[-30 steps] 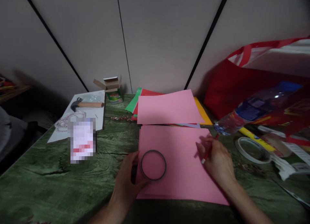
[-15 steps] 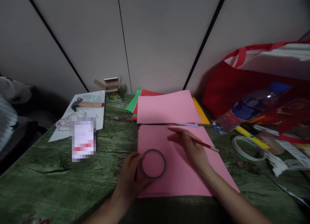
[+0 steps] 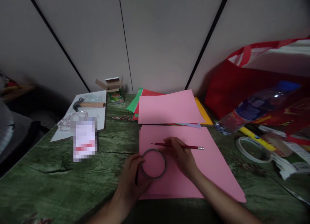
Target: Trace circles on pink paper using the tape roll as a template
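My left hand (image 3: 132,175) is curled round the left side of a thin, dark-edged ring (image 3: 154,149), maybe a tape roll. The ring lies flat near the left edge of a stack of pink paper (image 3: 210,172). In my right hand (image 3: 182,157), a red pencil (image 3: 196,147) is held between the fingers just above the ring. Its dark tip points left and its pale end points right, so it lies nearly level over the paper.
Behind the stack lie another pink sheet (image 3: 167,107) and coloured papers. On the right are a plastic bottle (image 3: 252,109), a white tape roll (image 3: 253,149), scissors (image 3: 292,191) and a red bag (image 3: 225,88). A hammer (image 3: 92,105), beads (image 3: 64,122) and a small box (image 3: 115,96) are on the left.
My right hand has moved left and slightly down, towards the ring. The pencil has turned from slanting to nearly level, its tip now left. My left hand stays at the ring.
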The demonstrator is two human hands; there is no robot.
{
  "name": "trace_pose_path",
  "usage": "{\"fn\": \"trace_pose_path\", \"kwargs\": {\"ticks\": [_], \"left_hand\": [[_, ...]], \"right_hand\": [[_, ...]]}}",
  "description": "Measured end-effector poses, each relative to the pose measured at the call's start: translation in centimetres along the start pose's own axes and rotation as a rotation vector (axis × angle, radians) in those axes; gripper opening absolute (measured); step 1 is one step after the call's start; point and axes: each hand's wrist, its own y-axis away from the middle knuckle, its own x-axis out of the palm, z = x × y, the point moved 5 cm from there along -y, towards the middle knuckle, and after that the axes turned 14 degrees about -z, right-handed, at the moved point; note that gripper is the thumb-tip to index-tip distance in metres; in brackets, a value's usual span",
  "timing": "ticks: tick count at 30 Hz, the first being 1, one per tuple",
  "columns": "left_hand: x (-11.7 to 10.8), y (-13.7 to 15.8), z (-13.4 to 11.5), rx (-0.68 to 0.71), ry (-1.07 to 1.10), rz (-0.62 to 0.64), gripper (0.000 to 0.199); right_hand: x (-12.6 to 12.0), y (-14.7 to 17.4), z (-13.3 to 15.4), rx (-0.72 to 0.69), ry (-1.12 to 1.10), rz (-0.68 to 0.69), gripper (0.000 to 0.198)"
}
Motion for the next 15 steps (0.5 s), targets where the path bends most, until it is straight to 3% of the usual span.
{"fn": "trace_pose_path", "kwargs": {"ticks": [6,11,15], "left_hand": [[0.1,0.0,-0.3,-0.026,-0.003,0.022,0.043],[-0.1,-0.1,-0.4,-0.022,-0.05,0.015,0.056],[-0.3,-0.5,-1.5,0.176,-0.104,-0.028,0.054]], "right_hand": [[0.0,0.0,0.0,-0.038,0.022,0.008,0.034],[0.2,0.1,0.5,-0.06,0.032,0.007,0.037],[0.2,0.0,1.2,-0.114,0.102,-0.051,0.04]]}}
